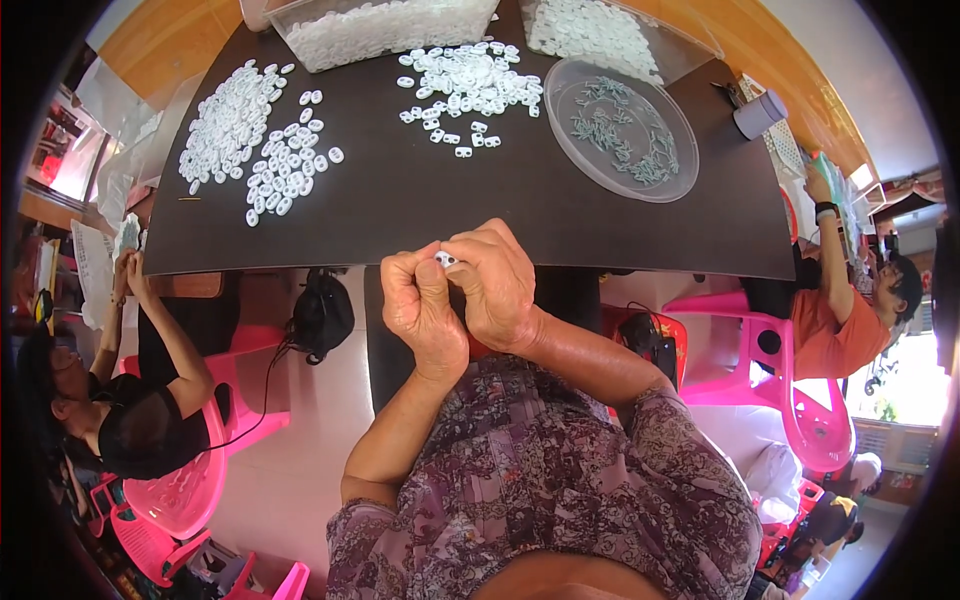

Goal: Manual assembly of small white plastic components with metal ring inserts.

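Here, a small white piece (446,259) with dark holes sits between the two hands, at the near edge of the table (400,215). The left hand (425,312) pinches it from the left between thumb and bent forefinger; the right hand (497,283) grips it from the other side, its fingers curled in and pressed together. The hands are close against each other, knuckles up, covering most of the piece.

Beyond them, well apart, a loose heap of white pieces (470,80) spreads across the tabletop. To its left lie a larger pile of white ovals (230,118) and, just beside that, a smaller cluster of ovals (285,168). Right of the heap, a round clear tray (561,135) bears scattered grey-green bits (650,165). Along the far side stand a clear bin (292,42) and a second bin (692,58), both holding white pieces. A pale purple cylinder (760,115) is near the right end. Seated at either side are a person in black (150,435) and a person in orange (845,335).
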